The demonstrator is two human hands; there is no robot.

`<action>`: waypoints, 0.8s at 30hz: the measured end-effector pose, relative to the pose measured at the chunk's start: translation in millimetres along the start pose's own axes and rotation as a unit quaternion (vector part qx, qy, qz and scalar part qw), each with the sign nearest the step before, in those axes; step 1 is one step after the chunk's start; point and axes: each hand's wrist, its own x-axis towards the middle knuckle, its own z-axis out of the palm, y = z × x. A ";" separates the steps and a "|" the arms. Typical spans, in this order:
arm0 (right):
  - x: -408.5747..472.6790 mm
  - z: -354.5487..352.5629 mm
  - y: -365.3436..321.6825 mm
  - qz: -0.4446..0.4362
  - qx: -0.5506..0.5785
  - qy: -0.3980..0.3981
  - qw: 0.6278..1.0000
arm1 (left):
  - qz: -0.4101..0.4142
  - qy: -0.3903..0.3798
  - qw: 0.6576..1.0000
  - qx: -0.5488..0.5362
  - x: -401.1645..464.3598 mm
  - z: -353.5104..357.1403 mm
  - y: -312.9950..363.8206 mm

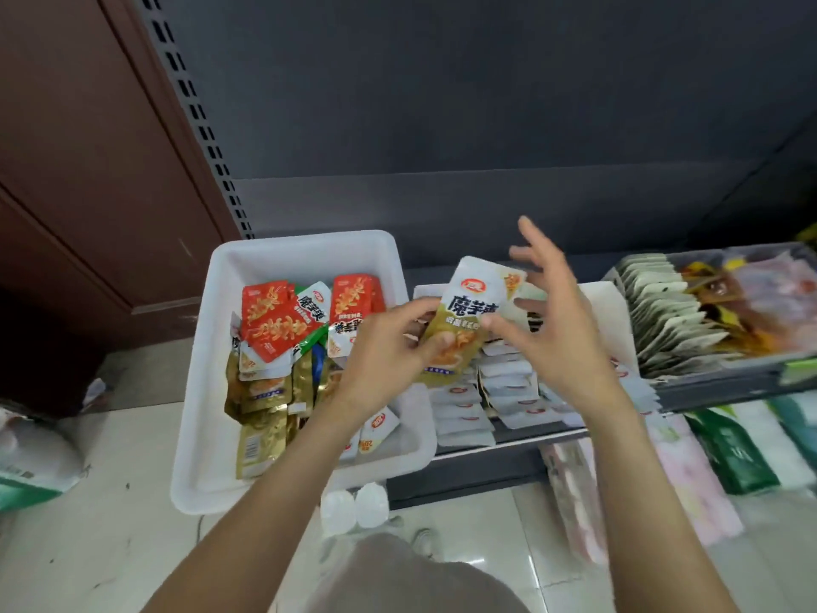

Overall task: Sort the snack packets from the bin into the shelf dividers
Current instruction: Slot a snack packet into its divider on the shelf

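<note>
A white plastic bin (221, 276) stands at the shelf's left end and holds several red, green and gold snack packets (274, 329). My left hand (389, 347) grips a white-and-gold snack packet (468, 311) by its lower half, above the gap between bin and divider. My right hand (557, 320) is just right of that packet, fingers spread, thumb touching its right edge. Below the hands a white shelf divider (605, 311) holds rows of matching white-topped packets (464, 409).
Further right, a clear divider tray (628, 272) holds a row of pale packets (667, 316) and orange-brown ones. Green and pink packs lie on the lower shelf (725, 449). A brown wooden door stands at left, tiled floor (110, 524) below. A dark shelf back panel rises behind.
</note>
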 end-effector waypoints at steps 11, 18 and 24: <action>16.1 -66.2 63.7 0.001 -0.083 0.202 0.976 | 0.062 -0.011 0.968 0.243 50.0 65.7 -13.7; 16.0 -27.7 94.8 -0.023 -0.214 0.148 0.965 | 0.169 -0.062 0.898 0.402 46.0 79.9 -32.0; 29.6 3.9 119.1 -0.049 -0.408 -0.041 0.911 | 0.166 -0.038 0.913 0.371 48.6 78.6 -37.5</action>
